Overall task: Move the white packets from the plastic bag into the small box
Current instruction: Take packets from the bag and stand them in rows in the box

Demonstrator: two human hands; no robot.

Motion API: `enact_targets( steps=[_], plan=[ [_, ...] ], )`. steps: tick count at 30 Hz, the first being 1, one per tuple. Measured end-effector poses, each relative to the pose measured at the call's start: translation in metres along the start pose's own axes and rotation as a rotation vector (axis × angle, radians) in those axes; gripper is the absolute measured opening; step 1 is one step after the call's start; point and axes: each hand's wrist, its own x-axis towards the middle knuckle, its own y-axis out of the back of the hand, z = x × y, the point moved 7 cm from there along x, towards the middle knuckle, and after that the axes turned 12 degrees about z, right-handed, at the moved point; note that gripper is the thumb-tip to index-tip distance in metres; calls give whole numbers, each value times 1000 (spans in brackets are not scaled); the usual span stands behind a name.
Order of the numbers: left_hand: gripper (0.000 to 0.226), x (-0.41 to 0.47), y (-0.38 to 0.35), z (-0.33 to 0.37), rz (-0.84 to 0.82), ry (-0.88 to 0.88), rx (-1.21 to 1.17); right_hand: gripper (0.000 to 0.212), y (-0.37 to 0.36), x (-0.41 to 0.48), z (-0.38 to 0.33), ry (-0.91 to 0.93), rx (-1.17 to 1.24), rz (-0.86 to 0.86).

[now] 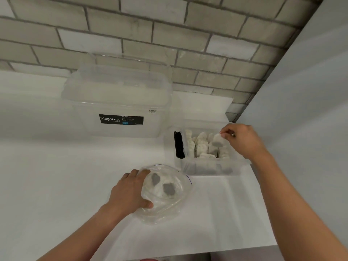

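A clear plastic bag [165, 204] lies on the white counter near its front edge, with two white packets [163, 185] showing grey patches inside it. My left hand [130, 193] grips the bag's left side, fingers curled over its rim. To the right stands the small clear box [209, 169], open and holding several white packets standing on edge. My right hand [243, 140] is over the box's right side and pinches one white packet [218, 140] by its top, just above the others.
A large clear lidded Megabox storage bin [120, 98] stands at the back of the counter [56, 176] against the brick wall. A plain white wall [310, 110] closes the right side beside the small box. The counter's front edge runs below the bag.
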Motion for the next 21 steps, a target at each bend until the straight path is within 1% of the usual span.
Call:
enact_targets(
  steps=[3,6,11,15,19,21],
  plan=[
    [103,0,0,0,-3,12,-8,11,-33,10,14,-18,-72,-183],
    [104,-1,-1,-1,2,24,-20,15,-59,14,29,-38,-195,-255],
    [103,0,-1,-2,5,34,-18,9,-73,18,31,9,-341,-272],
    [103,0,-2,-3,4,42,-30,18,-78,18,30,39,-426,-279],
    [103,0,-2,-4,4,36,-21,25,-68,17,29,1,-384,-242],
    [104,0,-3,-4,3,34,-15,25,-51,15,28,-35,-315,-171]
  ],
)
